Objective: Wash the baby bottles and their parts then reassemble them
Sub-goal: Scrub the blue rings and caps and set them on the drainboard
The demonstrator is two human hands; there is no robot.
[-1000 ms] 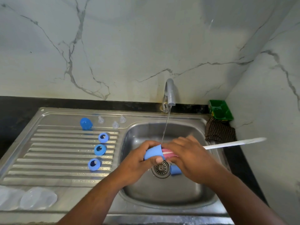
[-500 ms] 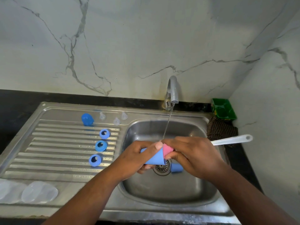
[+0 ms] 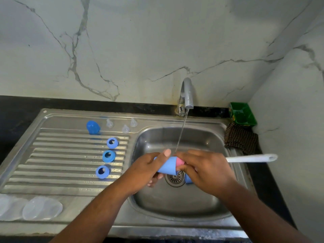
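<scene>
Over the sink basin (image 3: 201,204), my left hand (image 3: 149,168) grips a light blue bottle cap (image 3: 167,166) lying on its side. My right hand (image 3: 205,170) holds a bottle brush; its pink sponge head (image 3: 179,161) is pushed into the cap's mouth and its white handle (image 3: 252,158) sticks out to the right. Water from the tap (image 3: 187,95) falls just above my hands. Another blue cap (image 3: 188,179) lies by the drain, mostly hidden. On the drainboard sit three blue collar rings (image 3: 108,156), a blue cap (image 3: 93,127), three clear nipples (image 3: 125,129) and clear bottles (image 3: 42,207).
A green box (image 3: 242,114) and a brown checked cloth (image 3: 242,138) sit on the black counter right of the sink. The marble wall closes in at the back and on the right. The drain strainer (image 3: 175,178) lies under my hands.
The brush handle has swung lower, pointing more level to the right. The cap has turned in my left hand, with the pink sponge head staying in its mouth.
</scene>
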